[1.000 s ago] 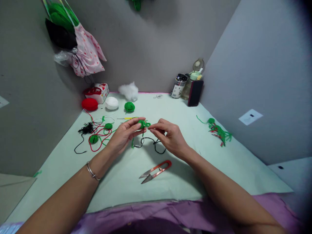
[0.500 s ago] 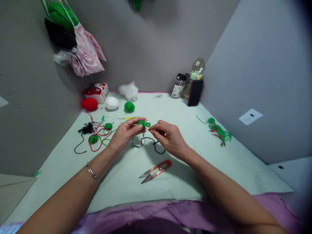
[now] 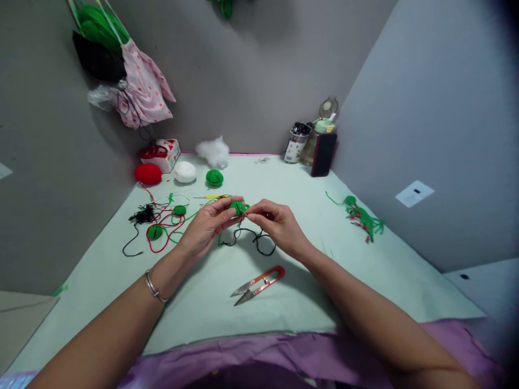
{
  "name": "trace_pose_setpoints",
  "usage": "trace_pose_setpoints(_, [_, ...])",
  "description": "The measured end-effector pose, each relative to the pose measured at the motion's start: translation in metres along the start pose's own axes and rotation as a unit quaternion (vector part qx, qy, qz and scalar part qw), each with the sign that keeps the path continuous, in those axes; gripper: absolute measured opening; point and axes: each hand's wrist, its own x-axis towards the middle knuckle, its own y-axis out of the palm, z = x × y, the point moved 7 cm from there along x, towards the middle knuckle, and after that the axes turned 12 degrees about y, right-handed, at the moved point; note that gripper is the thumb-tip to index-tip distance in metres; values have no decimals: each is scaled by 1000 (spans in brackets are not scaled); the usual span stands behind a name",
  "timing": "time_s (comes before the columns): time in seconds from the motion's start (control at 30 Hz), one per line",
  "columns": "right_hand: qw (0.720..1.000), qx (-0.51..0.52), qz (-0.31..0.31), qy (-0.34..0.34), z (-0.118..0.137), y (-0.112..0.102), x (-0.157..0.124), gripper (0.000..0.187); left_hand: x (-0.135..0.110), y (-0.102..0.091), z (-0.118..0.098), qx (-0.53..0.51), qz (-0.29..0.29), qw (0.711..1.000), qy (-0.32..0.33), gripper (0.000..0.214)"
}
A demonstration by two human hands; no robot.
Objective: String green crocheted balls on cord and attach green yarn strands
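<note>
Between the thumb and fingers of my left hand (image 3: 208,222) is a small green crocheted piece (image 3: 238,207) with black yarn on it. My right hand (image 3: 279,221) is pinched shut at the piece's right edge, on a thin needle that is mostly hidden now. Black yarn (image 3: 265,246) trails from the piece in loops onto the table below. Nearer to me lie orange-handled thread snips (image 3: 259,284), their blades apart and pointing left.
A tangle of black yarn (image 3: 142,214) and red and green strands lies left. Behind stand red (image 3: 148,174), white (image 3: 185,172) and green (image 3: 214,178) yarn balls, and white stuffing (image 3: 214,152). A phone (image 3: 324,155) leans back right; green-red pieces (image 3: 363,219) lie right.
My right hand has moved slightly left, closer to the green piece. The needle's pale shaft, visible before, is now mostly out of sight.
</note>
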Motion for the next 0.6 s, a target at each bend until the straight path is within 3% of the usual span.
trace_pose_setpoints(0.2, [998, 46, 1, 36, -16, 5, 7, 15, -1, 0, 3, 11, -25, 1000, 6, 33])
trace_pose_setpoints(0.37, [997, 54, 7, 50, -18, 11, 4, 11, -2, -4, 4, 132, -27, 990, 44, 35])
trace_pose_setpoints(0.5, [995, -96, -18, -24, -7, 12, -3, 4, -3, -3, 2, 200, -22, 976, 83, 31])
trace_pose_setpoints(0.6, [966, -244, -41, -78, -2, 14, -7, 9, -3, 0, 1, 218, -1, 969, 118, 26])
